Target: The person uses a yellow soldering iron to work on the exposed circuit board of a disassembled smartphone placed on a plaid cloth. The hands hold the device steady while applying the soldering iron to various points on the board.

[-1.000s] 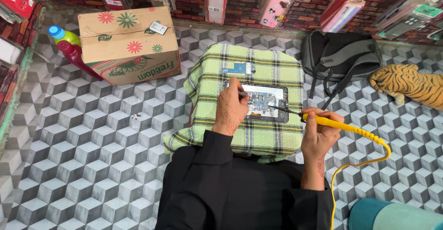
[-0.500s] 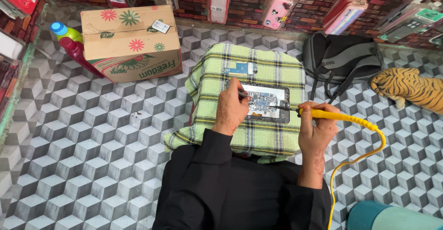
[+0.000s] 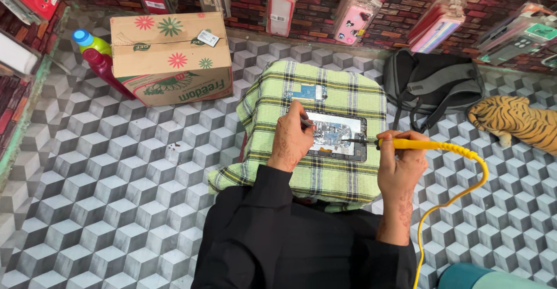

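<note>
An opened phone (image 3: 336, 133) with its insides showing lies on a small stand draped in green checked cloth (image 3: 325, 179). My left hand (image 3: 290, 141) rests on the phone's left edge and pinches a thin metal tool against the board. My right hand (image 3: 400, 161) grips a yellow-handled soldering iron (image 3: 423, 145), whose tip points left onto the phone's right side. A small blue part (image 3: 306, 92) lies on the cloth beyond the phone.
A cardboard box (image 3: 171, 57) with flower prints stands at the back left, bottles (image 3: 96, 54) beside it. A grey backpack (image 3: 432, 86) and a tiger soft toy (image 3: 513, 121) lie to the right. Phone cases hang on the brick wall. The iron's yellow cord (image 3: 458, 196) trails down right.
My right hand has brought the soldering iron leftward and a little up, so its tip now meets the phone's right side. My left hand has stayed on the phone.
</note>
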A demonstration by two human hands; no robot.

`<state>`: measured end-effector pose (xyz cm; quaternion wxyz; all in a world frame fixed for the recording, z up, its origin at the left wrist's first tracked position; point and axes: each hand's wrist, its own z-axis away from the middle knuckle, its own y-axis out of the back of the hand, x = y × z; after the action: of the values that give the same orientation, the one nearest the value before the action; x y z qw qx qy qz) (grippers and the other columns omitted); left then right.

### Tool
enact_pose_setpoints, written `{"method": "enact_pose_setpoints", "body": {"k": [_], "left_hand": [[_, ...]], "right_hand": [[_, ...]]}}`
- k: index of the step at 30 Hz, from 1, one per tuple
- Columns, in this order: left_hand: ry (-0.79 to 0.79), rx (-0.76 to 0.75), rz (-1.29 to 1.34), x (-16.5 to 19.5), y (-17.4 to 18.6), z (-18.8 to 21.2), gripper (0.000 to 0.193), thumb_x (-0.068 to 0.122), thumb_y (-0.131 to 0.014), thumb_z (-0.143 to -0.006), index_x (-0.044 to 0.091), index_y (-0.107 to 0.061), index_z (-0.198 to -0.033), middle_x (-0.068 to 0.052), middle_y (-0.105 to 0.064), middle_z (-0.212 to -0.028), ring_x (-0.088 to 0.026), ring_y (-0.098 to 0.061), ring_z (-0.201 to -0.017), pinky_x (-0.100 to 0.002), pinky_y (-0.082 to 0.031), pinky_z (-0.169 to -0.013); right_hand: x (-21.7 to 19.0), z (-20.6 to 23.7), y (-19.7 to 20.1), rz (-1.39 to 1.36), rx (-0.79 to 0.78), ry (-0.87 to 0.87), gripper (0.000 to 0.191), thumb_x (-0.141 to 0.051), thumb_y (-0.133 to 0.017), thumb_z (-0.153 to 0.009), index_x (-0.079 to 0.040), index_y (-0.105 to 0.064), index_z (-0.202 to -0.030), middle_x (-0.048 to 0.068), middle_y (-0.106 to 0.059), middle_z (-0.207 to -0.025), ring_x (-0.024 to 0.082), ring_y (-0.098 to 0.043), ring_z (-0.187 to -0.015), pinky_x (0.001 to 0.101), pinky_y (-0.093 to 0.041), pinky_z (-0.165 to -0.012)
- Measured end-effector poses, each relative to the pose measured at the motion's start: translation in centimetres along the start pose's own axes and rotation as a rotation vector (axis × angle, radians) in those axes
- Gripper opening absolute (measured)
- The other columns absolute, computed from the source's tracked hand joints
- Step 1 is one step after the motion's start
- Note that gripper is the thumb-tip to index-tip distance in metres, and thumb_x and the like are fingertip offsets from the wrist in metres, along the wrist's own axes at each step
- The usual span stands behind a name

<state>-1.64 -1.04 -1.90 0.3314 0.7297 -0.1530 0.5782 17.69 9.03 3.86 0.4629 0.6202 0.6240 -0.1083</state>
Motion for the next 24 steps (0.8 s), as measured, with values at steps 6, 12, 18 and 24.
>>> {"method": "enact_pose_setpoints", "body": {"k": [6, 12, 18, 24], "left_hand": [[0.017, -0.028, 0.013, 0.5, 0.1, -0.3, 0.030, -0.006, -0.070, -0.084, 0.004, -0.046, -0.099, -0.017, -0.070, -0.085, -0.029, -0.078, -0.085, -0.041, -0.059, -0.068], [0.022, -0.047, -0.015, 0.7, 0.2, -0.4, 0.031, -0.006, -0.071, -0.084, 0.004, -0.046, -0.100, -0.017, -0.070, -0.086, -0.029, -0.077, -0.086, -0.041, -0.059, -0.067], [0.011, -0.035, -0.028, 0.7, 0.2, -0.3, 0.031, -0.006, -0.071, -0.085, 0.003, -0.046, -0.100, -0.019, -0.070, -0.085, -0.030, -0.077, -0.086, -0.043, -0.058, -0.067], [0.001, -0.035, -0.015, 0.6, 0.2, -0.3, 0.032, -0.006, -0.071, -0.083, 0.003, -0.046, -0.100, -0.018, -0.070, -0.085, -0.031, -0.077, -0.086, -0.043, -0.058, -0.068]], "right_hand": [[0.8, 0.1, 0.5, -0.021, -0.011, 0.030, 0.020, -0.006, -0.062, -0.110, -0.003, -0.042, -0.112, 0.010, -0.075, -0.098, 0.015, -0.067, -0.080, 0.0263, -0.053, -0.077], [1.5, 0.1, 0.4, 0.063, 0.012, 0.053, 0.020, -0.006, -0.063, -0.109, -0.003, -0.043, -0.112, 0.009, -0.075, -0.095, 0.016, -0.066, -0.077, 0.0270, -0.051, -0.074], [1.9, 0.0, 0.6, 0.045, 0.009, 0.067, 0.020, -0.006, -0.064, -0.110, -0.003, -0.044, -0.112, 0.009, -0.075, -0.095, 0.016, -0.067, -0.079, 0.0270, -0.052, -0.077], [2.1, -0.3, 1.0, 0.040, -0.009, 0.045, 0.020, -0.005, -0.064, -0.109, -0.002, -0.044, -0.112, 0.010, -0.076, -0.096, 0.016, -0.068, -0.078, 0.0262, -0.052, -0.074]]}}
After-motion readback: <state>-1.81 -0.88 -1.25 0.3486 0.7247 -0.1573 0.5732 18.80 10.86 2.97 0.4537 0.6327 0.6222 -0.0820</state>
